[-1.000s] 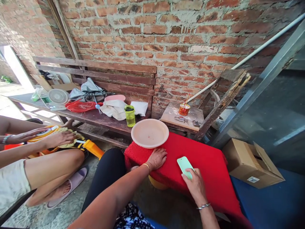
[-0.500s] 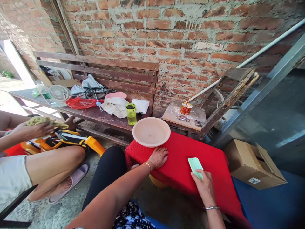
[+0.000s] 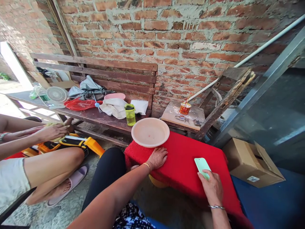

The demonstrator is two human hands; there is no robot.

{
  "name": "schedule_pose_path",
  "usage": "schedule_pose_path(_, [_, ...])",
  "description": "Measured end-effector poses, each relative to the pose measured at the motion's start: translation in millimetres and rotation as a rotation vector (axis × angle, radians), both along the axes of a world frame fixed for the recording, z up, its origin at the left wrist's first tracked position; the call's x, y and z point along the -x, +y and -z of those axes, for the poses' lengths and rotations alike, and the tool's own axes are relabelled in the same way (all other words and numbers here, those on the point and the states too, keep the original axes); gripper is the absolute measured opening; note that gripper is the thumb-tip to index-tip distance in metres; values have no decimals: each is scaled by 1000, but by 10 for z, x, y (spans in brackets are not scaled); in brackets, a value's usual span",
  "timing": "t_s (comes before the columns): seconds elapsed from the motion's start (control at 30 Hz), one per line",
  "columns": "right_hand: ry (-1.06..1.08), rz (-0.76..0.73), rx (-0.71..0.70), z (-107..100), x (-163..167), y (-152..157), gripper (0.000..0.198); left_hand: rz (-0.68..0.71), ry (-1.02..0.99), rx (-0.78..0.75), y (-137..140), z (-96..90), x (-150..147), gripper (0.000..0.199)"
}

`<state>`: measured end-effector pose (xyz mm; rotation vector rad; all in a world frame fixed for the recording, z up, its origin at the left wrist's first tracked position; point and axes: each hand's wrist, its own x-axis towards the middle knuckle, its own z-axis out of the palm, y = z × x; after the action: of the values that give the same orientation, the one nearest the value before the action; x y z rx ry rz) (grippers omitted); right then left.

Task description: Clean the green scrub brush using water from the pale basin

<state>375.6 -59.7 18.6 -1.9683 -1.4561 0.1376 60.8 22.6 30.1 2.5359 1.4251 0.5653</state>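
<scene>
Our left hand (image 3: 157, 157) lies open on the cloth (image 3: 183, 149) just before the basin (image 3: 150, 129), perhaps for support; right of the basin, our right hand (image 3: 213, 188) grips the phone (image 3: 202, 164), probably for control.

A rough red brick wall (image 3: 152, 24) with grey mortar fills the top of the frame. A slatted brown bench (image 3: 101, 117) stands along it left of centre, a small wooden table (image 3: 171, 117) right of centre. Grey floor (image 3: 59, 216) shows at lower left; daylight glares at the left edge
</scene>
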Motion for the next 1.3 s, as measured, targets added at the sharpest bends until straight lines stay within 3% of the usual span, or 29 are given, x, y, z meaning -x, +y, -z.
schedule_pose_path(0.1, [101,22,-14,-10,23,-1,72,-1,2,3,1,0,0,28])
schedule_pose_path(0.2, [236,-70,8,-1,260,-11,64,-7,4,8,2,8,2,28])
schedule_pose_path(0.3, [216,-205,31,4,506,-24,52,-5,0,6,2,12,2,28])
schedule_pose_path(0.4, [203,-239,47,-11,563,-25,46,0,1,7,-1,5,0,28])
schedule_pose_path(0.7, [255,-158,75,-75,434,0,54,4,-1,17,0,-7,-2,28])
schedule_pose_path(1.3, [159,-173,44,17,438,-8,70,4,-6,17,-16,-25,-8,29])
